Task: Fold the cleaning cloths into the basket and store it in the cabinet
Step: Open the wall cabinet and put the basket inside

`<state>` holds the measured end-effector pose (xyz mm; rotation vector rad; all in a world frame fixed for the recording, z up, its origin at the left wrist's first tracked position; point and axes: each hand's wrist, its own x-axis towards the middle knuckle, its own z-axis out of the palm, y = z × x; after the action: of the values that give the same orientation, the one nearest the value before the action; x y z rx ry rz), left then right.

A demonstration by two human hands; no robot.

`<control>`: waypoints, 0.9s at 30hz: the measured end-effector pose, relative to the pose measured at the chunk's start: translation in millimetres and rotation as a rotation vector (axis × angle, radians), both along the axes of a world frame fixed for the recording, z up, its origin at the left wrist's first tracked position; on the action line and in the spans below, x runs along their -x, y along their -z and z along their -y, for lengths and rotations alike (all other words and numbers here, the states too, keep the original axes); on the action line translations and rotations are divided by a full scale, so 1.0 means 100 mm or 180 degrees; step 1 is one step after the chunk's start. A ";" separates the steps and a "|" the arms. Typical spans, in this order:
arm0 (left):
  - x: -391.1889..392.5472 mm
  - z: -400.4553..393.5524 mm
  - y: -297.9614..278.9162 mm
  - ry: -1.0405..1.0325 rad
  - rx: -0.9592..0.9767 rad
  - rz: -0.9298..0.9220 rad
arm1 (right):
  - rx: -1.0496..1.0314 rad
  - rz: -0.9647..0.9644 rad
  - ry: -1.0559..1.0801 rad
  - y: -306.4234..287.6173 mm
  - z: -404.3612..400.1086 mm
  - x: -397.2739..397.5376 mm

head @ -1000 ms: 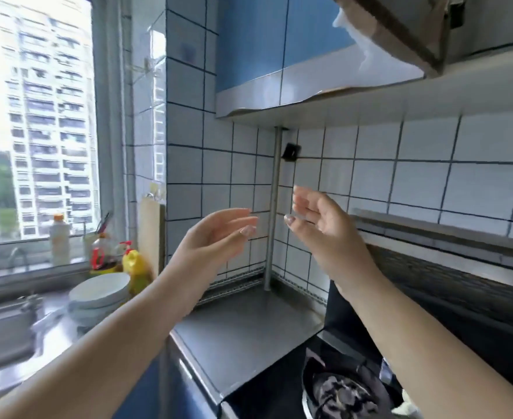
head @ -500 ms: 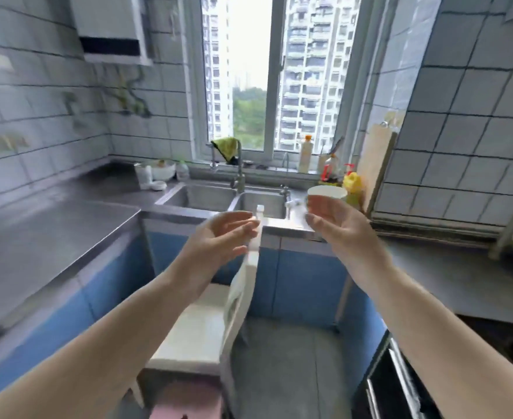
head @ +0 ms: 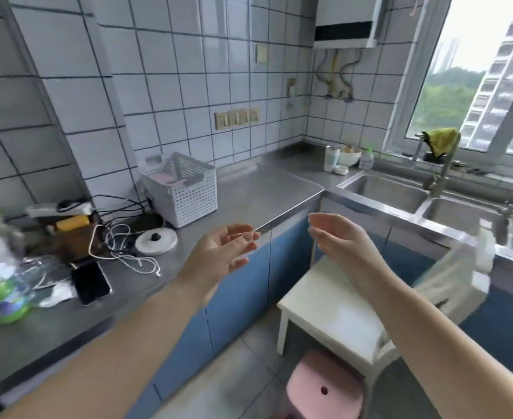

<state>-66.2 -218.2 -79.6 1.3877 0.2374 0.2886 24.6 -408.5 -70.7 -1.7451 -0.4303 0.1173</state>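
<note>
On the far left of the desk (head: 249,189) lie a green bottle (head: 5,300), a dark phone (head: 91,282) and a tangle of white cables (head: 122,243), with a round white lid (head: 156,241) beside them. Behind these, against the tiled wall, stands the white basket (head: 182,189); something pink, probably a folded cloth (head: 166,177), shows inside it.

A second ago the view faced the upper cabinet by the stove, then swept past the window; it has now turned to this side of the kitchen, so the basket has come into sight. Both hands are raised and hold nothing, as they were. The left hand (head: 219,255) has its fingers (head: 243,237) loosely spread, palm inward. The right hand (head: 340,243) has its fingers relaxed and apart, above a white chair (head: 334,309) with a pink stool (head: 325,391) below it.

Further right are the sink (head: 385,192) and a yellow-green cloth (head: 439,140) draped over the tap. Judging by this, the person is turning to fetch the basket, well apart from both hands.
</note>
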 end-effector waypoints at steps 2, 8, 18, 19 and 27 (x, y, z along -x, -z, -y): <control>0.10 -0.40 0.02 -0.0143 0.0093 -0.0005 | -0.0068 -0.0099 -0.0133 0.03 -0.46 0.01; 0.16 -1.26 0.08 -0.0255 0.0272 0.0044 | -0.0001 -0.0193 -0.0222 0.08 -1.39 -0.07; -0.34 -2.17 0.33 -0.0475 0.0355 0.0038 | 0.0538 0.0018 -0.0372 0.22 -2.30 -0.78; -0.44 -2.25 0.36 -0.0529 0.0344 0.0025 | 0.0559 0.0017 -0.0400 0.24 -2.39 -0.91; -1.77 -2.97 0.65 -0.1096 0.0262 -0.0210 | 0.1006 0.0355 -0.0593 0.59 -3.35 -2.50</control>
<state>110.4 79.1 -145.0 1.2727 0.5393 0.5124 274.6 -73.2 -130.0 -2.0253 -0.6859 0.2321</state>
